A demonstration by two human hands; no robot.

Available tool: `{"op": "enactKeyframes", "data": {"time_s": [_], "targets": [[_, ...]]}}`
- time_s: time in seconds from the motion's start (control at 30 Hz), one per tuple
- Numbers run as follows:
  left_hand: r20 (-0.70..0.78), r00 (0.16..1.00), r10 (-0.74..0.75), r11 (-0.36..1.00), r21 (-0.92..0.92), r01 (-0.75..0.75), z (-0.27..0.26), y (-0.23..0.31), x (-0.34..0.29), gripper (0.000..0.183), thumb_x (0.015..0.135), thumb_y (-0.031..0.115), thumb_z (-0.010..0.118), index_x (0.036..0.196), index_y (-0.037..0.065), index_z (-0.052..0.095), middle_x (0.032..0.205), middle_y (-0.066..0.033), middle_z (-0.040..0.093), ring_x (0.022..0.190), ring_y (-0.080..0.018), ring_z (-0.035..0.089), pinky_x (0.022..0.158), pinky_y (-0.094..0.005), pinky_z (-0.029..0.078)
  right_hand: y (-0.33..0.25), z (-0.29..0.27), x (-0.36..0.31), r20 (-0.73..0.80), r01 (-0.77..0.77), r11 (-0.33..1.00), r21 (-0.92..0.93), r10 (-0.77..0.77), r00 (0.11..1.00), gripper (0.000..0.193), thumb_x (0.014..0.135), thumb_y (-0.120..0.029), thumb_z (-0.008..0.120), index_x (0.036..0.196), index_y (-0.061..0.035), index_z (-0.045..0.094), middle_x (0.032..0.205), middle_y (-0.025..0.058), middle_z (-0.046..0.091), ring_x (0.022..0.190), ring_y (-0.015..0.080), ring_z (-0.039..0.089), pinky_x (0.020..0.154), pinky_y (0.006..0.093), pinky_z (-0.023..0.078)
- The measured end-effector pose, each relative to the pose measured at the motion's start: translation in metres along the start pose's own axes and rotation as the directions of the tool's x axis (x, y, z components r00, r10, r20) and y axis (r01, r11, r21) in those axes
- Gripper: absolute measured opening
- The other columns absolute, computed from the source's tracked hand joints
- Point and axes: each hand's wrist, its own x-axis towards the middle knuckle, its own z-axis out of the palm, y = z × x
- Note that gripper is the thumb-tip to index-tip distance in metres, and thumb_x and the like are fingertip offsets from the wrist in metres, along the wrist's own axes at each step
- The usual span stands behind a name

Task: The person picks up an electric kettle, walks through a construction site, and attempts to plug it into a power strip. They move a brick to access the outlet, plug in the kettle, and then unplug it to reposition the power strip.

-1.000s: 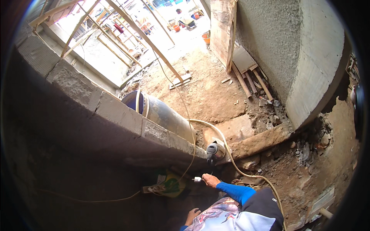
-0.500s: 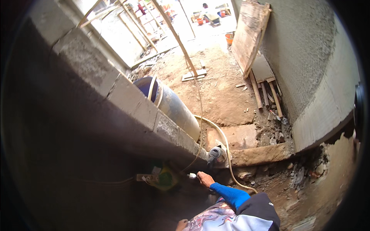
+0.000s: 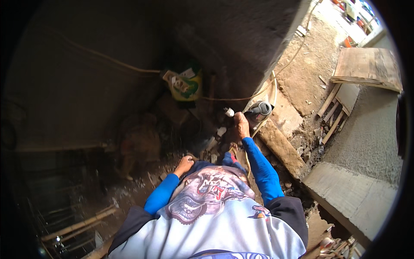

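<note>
The right hand (image 3: 242, 124), its sleeve blue, grasps a white two-pin electric plug (image 3: 229, 112) at the fingertips, the pins pointing away from the grip, up and to the left. Just right of this grip stands a grey-and-black round-topped object (image 3: 261, 108). Left of the grip, near a shadowed wall, sits a yellow-and-green container (image 3: 189, 90) with a pale socket strip (image 3: 171, 79) at its top. The left hand (image 3: 185, 164), below and left of the grip, is loosely curled beside dark trousers; I cannot tell whether it holds anything.
</note>
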Motion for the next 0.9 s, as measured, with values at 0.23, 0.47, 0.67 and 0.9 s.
{"op": "enactKeyframes", "data": {"time_s": [0.23, 0.47, 0.67, 0.9], "targets": [[-0.024, 0.985, -0.173, 0.982, -0.081, 0.171, -0.011, -0.024, -0.028, 0.044, 0.088, 0.020, 0.066, 0.125, -0.004, 0.066, 0.112, -0.0245, 0.073, 0.105, -0.0337, 0.071, 0.094, -0.0398, 0.054, -0.005, 0.002, 0.000, 0.022, -0.080, 0.996, 0.042, 0.079, 0.997, 0.019, 0.087, 0.008, 0.058, 0.101, -0.0049, 0.056, 0.091, 0.0198, 0.059, 0.087, 0.0416, 0.060, 0.075, 0.0437, 0.049], [-0.098, 0.992, 0.084, 0.982, -0.158, -0.099, -0.015, -0.006, 0.002, 0.033, 0.090, 0.016, 0.061, 0.115, -0.003, 0.070, 0.109, -0.0225, 0.074, 0.104, -0.0317, 0.072, 0.091, -0.0382, 0.055, -0.009, 0.009, -0.033, 0.150, -0.124, 0.988, -0.096, 0.137, 0.979, 0.008, 0.095, -0.008, 0.060, 0.102, -0.0077, 0.055, 0.091, 0.0188, 0.061, 0.089, 0.0417, 0.062, 0.075, 0.0486, 0.050], [-0.084, 0.919, 0.384, 0.907, -0.151, -0.393, 0.022, 0.072, 0.049, 0.032, 0.090, 0.018, 0.059, 0.112, -0.003, 0.070, 0.108, -0.0229, 0.072, 0.103, -0.0371, 0.070, 0.091, -0.0413, 0.054, -0.014, 0.015, -0.047, 0.106, -0.175, 0.980, -0.097, 0.185, 0.977, 0.013, 0.089, 0.000, 0.062, 0.099, -0.0057, 0.057, 0.088, 0.0196, 0.061, 0.086, 0.0406, 0.063, 0.074, 0.0455, 0.051], [0.094, 0.984, 0.151, 0.960, -0.250, -0.123, 0.076, 0.115, 0.058, 0.030, 0.089, 0.014, 0.061, 0.113, -0.003, 0.070, 0.110, -0.0276, 0.070, 0.110, -0.0429, 0.066, 0.094, -0.0466, 0.052, -0.010, 0.041, 0.009, 0.284, 0.061, 0.995, -0.083, -0.035, 0.958, 0.015, 0.086, -0.005, 0.064, 0.100, -0.0056, 0.059, 0.092, 0.0191, 0.062, 0.088, 0.0421, 0.062, 0.075, 0.0477, 0.052]]}}
